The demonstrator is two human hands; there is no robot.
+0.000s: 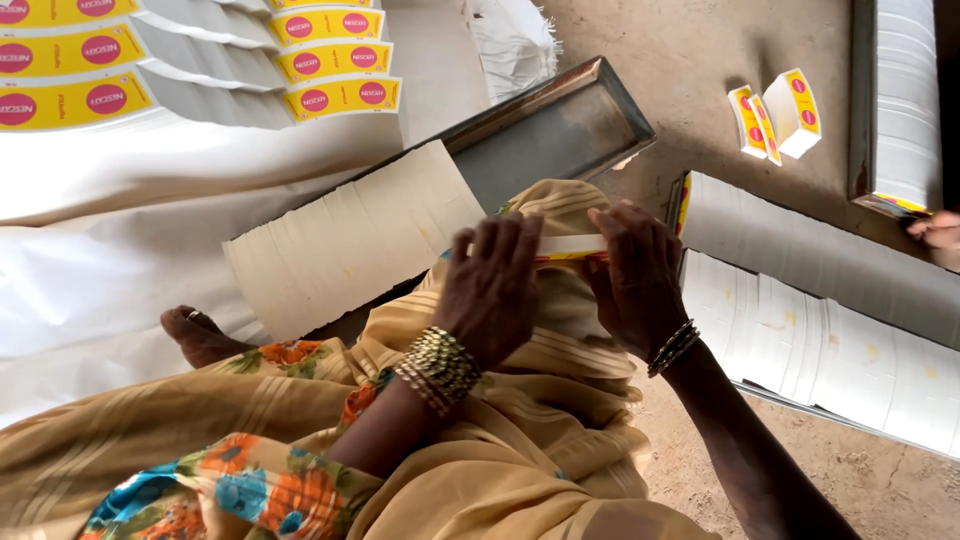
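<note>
1. Left hand (490, 290) and right hand (635, 280) are both pinching one flat carton (572, 246), fingers curled shut on it, over the lap
2. One metal tray (560, 135) is lying ahead; two folded cartons (775, 115) are standing on the dirt floor (700, 60)
3. Four printed sheets (335, 60) are lying fanned at upper left

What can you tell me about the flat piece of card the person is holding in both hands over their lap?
The card piece looks like thin white cardboard with a yellow and red printed edge, seemingly an unfolded carton blank. It lies roughly level above the lap, over tan draped cloth. The left hand covers its left part with fingers spread on top, and the right hand pinches its right end. Only a narrow strip shows between the hands; the rest is hidden.
</note>
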